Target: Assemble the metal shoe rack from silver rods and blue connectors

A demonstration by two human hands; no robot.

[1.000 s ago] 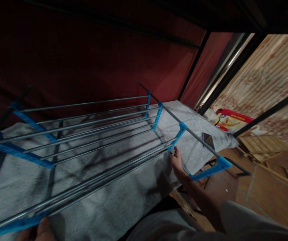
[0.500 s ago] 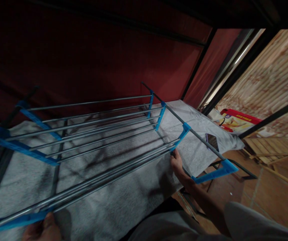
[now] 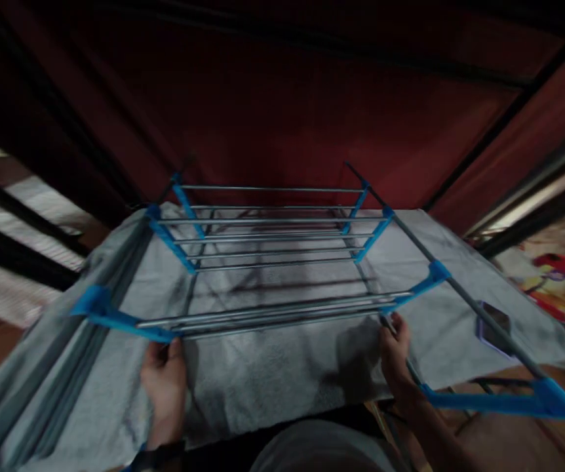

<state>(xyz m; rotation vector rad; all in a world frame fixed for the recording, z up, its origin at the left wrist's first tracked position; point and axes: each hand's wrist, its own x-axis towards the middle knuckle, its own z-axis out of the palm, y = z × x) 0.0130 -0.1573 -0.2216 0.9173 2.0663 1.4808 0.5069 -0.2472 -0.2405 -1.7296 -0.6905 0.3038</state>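
Note:
A rack of grey metal rods and blue plastic brackets lies across a white cloth. My left hand has its fingers closed on the inner end of the near left blue bracket. At the other end, my right hand pinches the rack just below the near right blue bracket. Several rods span these two brackets. Farther back, two more tiers join the side poles through similar brackets. Another blue bracket, without rods, sits at the lower right, past my right forearm.
The white cloth covers the surface under the rack. A phone lies on it at the right, partly behind the side pole. Grey poles run along the left edge. A dark red panel stands close behind.
My view has swung left, so the rack now appears more centred and both ends show. The near tier looks more level, with both hands still at its brackets.

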